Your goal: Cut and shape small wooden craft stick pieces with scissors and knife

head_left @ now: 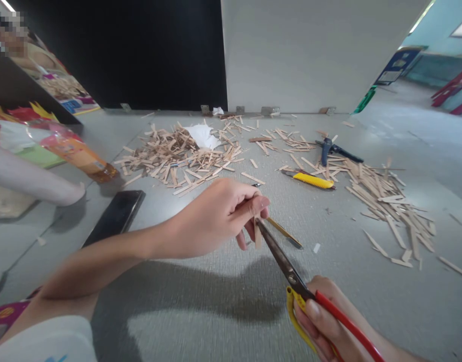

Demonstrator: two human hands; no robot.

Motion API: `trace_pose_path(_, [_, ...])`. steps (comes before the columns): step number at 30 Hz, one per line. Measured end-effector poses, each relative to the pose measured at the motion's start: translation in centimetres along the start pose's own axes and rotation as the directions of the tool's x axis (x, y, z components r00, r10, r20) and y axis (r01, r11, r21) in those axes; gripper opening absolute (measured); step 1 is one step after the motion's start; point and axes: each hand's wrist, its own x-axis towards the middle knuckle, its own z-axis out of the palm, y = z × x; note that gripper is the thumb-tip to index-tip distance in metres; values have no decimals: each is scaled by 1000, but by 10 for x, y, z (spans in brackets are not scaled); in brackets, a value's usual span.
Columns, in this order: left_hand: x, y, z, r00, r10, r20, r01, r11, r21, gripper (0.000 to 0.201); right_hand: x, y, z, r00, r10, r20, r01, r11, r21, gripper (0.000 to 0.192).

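My left hand (223, 211) is closed, pinching a thin flat wooden stick (258, 236) between thumb and fingers. Part of the stick is covered by the fingers. From the lower right, my right hand (325, 322) grips a pair of scissors (278, 246) with one yellow handle and one red handle. The blade tips meet the stick right beside my left fingertips. Whether the blades are fully closed on it, I cannot tell. Behind the blades, a thin yellow-and-dark tool (285, 234) lies on the table, partly hidden by my left hand.
A large heap of wooden pieces (170, 156) with white tissue (203, 137) lies behind my left hand. Rightward are a yellow cutter knife (312, 180), dark clippers (338, 150) and more sticks (400, 211). At left are a phone (115, 216) and a drink bottle (80, 153). A partition (291, 55) stands behind.
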Motion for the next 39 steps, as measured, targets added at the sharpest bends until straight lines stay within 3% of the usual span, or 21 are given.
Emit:
trace_pose_path(6, [-1,2,-3,998,49,28,-51,996,67,34,-4,1,-1,995,-44,93,32,992,125,70])
trace_pose_path(8, [-1,2,-4,998,59,35,-61,995,77,33,-6,4,0,997,-41,72,24,976,218,65])
trace_pose_path(14, [0,0,-5,998,58,40,-60,997,45,33,-6,-5,8,993,74,89,-103,918,384,72])
trace_pose_path(18, [1,0,-6,998,38,48,-40,999,35,33,-4,-9,7,992,101,72,-121,918,378,73])
trace_pose_path(23, [2,2,-8,999,8,52,-10,999,37,33,-6,-3,3,998,9,60,-31,925,379,64])
trace_pose_path(35, [2,-2,-7,998,16,61,-18,999,35,34,1,-14,5,1000,-15,23,11,985,170,72])
trace_pose_path(39, [2,-2,-7,998,16,62,-18,1000,25,33,2,-6,2,998,-38,49,30,988,150,70])
